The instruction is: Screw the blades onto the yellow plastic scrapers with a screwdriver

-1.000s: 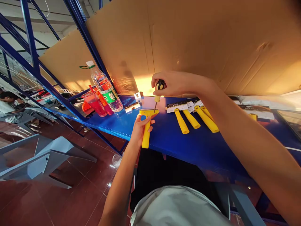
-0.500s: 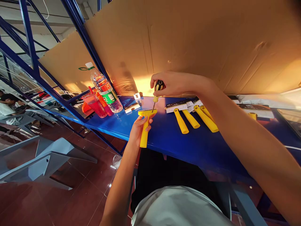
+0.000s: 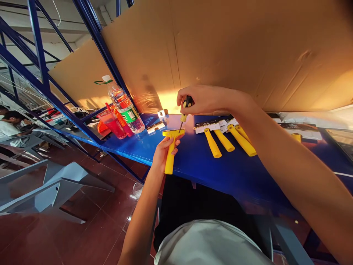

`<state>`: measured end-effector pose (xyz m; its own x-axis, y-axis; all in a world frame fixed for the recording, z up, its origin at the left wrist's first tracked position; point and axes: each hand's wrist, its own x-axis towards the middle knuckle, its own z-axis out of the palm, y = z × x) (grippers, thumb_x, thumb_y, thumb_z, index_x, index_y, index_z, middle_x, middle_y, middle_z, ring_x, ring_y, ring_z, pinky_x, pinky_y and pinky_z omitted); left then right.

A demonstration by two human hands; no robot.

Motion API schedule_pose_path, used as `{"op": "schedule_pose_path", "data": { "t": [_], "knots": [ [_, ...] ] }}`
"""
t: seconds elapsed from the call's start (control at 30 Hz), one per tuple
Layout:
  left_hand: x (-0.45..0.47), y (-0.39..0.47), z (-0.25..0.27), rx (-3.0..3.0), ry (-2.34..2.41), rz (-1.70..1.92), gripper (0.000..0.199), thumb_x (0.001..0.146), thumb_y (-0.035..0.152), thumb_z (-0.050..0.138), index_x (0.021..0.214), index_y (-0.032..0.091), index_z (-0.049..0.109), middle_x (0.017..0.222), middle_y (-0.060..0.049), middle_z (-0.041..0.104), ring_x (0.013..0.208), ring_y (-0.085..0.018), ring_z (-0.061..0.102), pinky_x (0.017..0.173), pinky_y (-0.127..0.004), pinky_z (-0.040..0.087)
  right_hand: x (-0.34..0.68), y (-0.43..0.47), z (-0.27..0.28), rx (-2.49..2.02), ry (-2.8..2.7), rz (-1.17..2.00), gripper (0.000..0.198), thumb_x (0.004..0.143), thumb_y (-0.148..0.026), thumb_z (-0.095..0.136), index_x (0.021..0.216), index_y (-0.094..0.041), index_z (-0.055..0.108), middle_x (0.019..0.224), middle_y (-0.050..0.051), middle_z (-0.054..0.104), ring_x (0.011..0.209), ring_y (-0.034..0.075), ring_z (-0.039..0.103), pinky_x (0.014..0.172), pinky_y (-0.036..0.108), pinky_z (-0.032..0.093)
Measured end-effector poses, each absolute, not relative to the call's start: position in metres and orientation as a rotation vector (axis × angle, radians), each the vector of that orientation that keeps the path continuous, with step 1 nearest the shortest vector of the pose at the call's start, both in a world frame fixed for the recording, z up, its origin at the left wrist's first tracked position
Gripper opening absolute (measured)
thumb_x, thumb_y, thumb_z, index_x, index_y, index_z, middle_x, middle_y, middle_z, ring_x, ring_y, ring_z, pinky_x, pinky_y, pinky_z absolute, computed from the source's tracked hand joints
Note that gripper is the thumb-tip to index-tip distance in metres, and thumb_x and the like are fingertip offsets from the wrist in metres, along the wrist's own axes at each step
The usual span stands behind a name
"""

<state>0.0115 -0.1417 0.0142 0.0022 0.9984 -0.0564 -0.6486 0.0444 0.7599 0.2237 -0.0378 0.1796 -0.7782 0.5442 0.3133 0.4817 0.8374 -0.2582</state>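
Note:
My left hand is closed around a yellow T-shaped scraper, its handle pointing down toward me and its wide head away. From above, my right hand grips a black-and-yellow screwdriver. The screwdriver stands nearly upright, and its tip meets the right part of the scraper's head; any screw under it is too small to make out. Right of the scraper lie several more yellow-handled scrapers with white-and-black heads or packaging at their far ends.
A water bottle and a red cup with a straw stand at the left on the blue table. Near them lies a small white-and-brown box. A cardboard panel rises behind. Grey chairs stand left.
The view has shifted very slightly. Both hands keep their holds, and the screwdriver tip stays on the scraper's head.

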Motion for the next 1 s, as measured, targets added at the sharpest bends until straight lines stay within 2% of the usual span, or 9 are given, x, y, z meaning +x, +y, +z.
{"op": "schedule_pose_path", "data": {
  "t": [0.07, 0.2, 0.37, 0.6, 0.73, 0.9, 1.0],
  "knots": [
    [0.01, -0.141, 0.013, 0.642, 0.708, 1.43, 0.032, 0.096, 0.009, 0.067, 0.128, 0.011, 0.072, 0.143, -0.025, 0.074, 0.079, -0.011, 0.072, 0.045, -0.013, 0.042, 0.223, -0.041, 0.181, -0.759, -2.644, 0.212, 0.033, 0.089, -0.037, 0.078, 0.119, -0.022, 0.075, 0.104, 0.008, 0.078, 0.086, 0.025, 0.066, 0.071, 0.035, 0.04],
    [0.006, -0.138, 0.009, 0.654, 0.683, 1.408, 0.033, 0.099, 0.009, 0.066, 0.131, 0.01, 0.071, 0.144, -0.026, 0.074, 0.084, -0.013, 0.075, 0.046, -0.013, 0.044, 0.221, -0.048, 0.183, -0.795, -2.631, 0.235, 0.03, 0.093, -0.047, 0.079, 0.111, -0.022, 0.076, 0.097, 0.008, 0.076, 0.091, 0.027, 0.066, 0.075, 0.036, 0.042],
    [0.004, -0.136, 0.005, 0.665, 0.667, 1.408, 0.032, 0.101, 0.008, 0.064, 0.132, 0.009, 0.071, 0.147, -0.026, 0.073, 0.091, -0.014, 0.079, 0.046, -0.013, 0.045, 0.223, -0.047, 0.183, -0.758, -2.644, 0.223, 0.029, 0.089, -0.043, 0.082, 0.109, -0.022, 0.078, 0.098, 0.008, 0.076, 0.089, 0.027, 0.065, 0.075, 0.037, 0.043],
    [0.004, -0.136, 0.004, 0.646, 0.706, 1.41, 0.034, 0.1, 0.009, 0.066, 0.134, 0.01, 0.069, 0.151, -0.026, 0.071, 0.124, -0.026, 0.08, 0.045, -0.013, 0.043, 0.226, -0.04, 0.183, -0.696, -2.62, 0.226, 0.027, 0.09, -0.046, 0.08, 0.105, -0.023, 0.078, 0.104, 0.008, 0.078, 0.09, 0.027, 0.066, 0.073, 0.039, 0.043],
    [0.006, -0.137, 0.004, 0.634, 0.72, 1.427, 0.031, 0.099, 0.01, 0.066, 0.13, 0.013, 0.065, 0.151, -0.026, 0.071, 0.13, -0.029, 0.078, 0.042, -0.013, 0.04, 0.228, -0.036, 0.181, -0.719, -2.574, 0.164, 0.026, 0.091, -0.045, 0.08, 0.101, -0.021, 0.073, 0.105, 0.008, 0.076, 0.09, 0.023, 0.064, 0.072, 0.037, 0.041],
    [0.008, -0.135, 0.001, 0.752, 0.786, 1.439, 0.028, 0.097, 0.019, 0.072, 0.124, 0.013, 0.066, 0.156, -0.026, 0.067, 0.14, -0.037, 0.072, 0.042, -0.014, 0.039, 0.228, -0.024, 0.173, -0.735, -2.474, 0.164, 0.036, 0.091, -0.041, 0.082, 0.118, -0.02, 0.07, 0.117, 0.009, 0.075, 0.096, 0.025, 0.066, 0.072, 0.034, 0.043],
    [0.012, -0.136, -0.002, 0.875, 0.81, 1.448, 0.035, 0.097, 0.028, 0.076, 0.127, 0.012, 0.067, 0.162, -0.026, 0.063, 0.136, -0.041, 0.074, 0.043, -0.016, 0.043, 0.228, -0.017, 0.17, -0.768, -2.544, 0.202, 0.037, 0.095, -0.045, 0.079, 0.121, -0.02, 0.075, 0.117, 0.009, 0.076, 0.096, 0.024, 0.066, 0.075, 0.032, 0.042]
  ]
}}
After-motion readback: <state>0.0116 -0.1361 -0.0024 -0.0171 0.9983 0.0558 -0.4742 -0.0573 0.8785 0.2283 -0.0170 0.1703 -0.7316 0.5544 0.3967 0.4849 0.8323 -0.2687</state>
